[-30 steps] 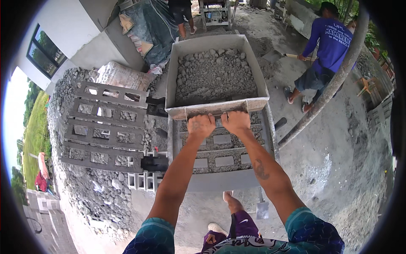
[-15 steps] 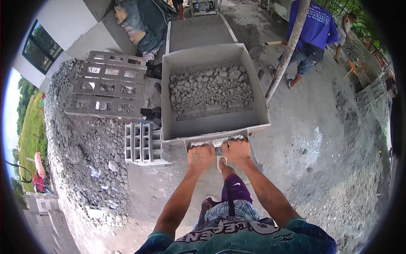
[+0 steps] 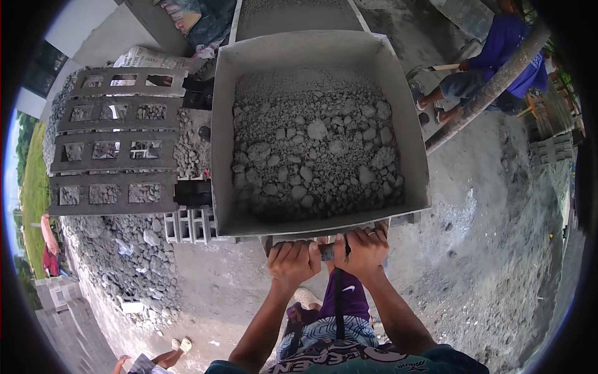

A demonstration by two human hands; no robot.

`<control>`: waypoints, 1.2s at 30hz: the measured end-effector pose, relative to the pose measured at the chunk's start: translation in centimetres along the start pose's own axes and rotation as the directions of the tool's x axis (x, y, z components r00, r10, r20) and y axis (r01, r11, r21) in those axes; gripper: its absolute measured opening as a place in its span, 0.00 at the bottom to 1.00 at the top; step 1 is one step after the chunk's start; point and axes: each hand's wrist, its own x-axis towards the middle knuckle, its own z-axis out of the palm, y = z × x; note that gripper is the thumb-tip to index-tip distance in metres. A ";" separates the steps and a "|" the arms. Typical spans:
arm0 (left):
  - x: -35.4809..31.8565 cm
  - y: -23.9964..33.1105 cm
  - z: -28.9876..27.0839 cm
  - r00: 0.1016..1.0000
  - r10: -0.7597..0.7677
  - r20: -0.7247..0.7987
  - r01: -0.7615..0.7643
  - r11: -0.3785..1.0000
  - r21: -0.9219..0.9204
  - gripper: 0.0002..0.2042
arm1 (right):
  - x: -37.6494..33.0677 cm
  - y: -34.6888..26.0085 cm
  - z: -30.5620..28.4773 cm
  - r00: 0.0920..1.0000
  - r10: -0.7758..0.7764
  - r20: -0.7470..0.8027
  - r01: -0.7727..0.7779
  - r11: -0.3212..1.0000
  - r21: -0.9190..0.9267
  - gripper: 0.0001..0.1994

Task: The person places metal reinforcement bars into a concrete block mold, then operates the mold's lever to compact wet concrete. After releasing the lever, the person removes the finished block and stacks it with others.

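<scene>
Far to your left, a heap of grey crushed gravel (image 3: 118, 262) banks along the ground, and above it sit four grey concrete hollow blocks in a dark mould frame (image 3: 115, 149), their cavities partly packed with mix. Just right of those, pale hollow blocks (image 3: 187, 225) stand on edge, touching the near left corner of the big grey square metal hopper (image 3: 221, 156), which fills the middle of your view and holds a lumpy grey load of damp cement-and-stone mix (image 3: 317, 149). At its near rim runs a dark handle bar (image 3: 327, 251): your left hand (image 3: 293, 260) has its fingers curled tight over the bar, and your right hand (image 3: 366, 249) sits just beside it, fingers wrapped over the same bar, knuckles up. Off to the right, a grey slanting pole (image 3: 486, 93) crosses in front of a person in a blue shirt (image 3: 507, 47) crouching on the dusty concrete ground (image 3: 498, 249).
</scene>
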 end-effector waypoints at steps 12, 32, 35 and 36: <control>30.8 -10.5 15.7 0.952 -0.232 0.198 0.218 0.972 0.088 0.25 | 32.5 10.2 13.1 1.000 0.012 -0.029 -0.014 0.998 -0.058 0.24; -6.3 3.8 -5.6 0.909 -0.162 0.383 0.146 0.987 0.071 0.25 | -8.8 -2.0 -4.2 0.940 0.148 0.308 -0.165 0.986 0.031 0.20; -0.9 2.6 -3.5 0.867 -0.238 0.438 0.232 0.970 0.067 0.25 | -2.5 -0.8 -3.0 0.919 0.232 0.318 -0.242 0.970 -0.008 0.22; 0.2 2.8 -2.6 0.873 -0.272 0.404 0.249 0.962 0.110 0.26 | -1.2 0.1 -2.7 0.936 0.174 0.305 -0.175 0.984 -0.026 0.23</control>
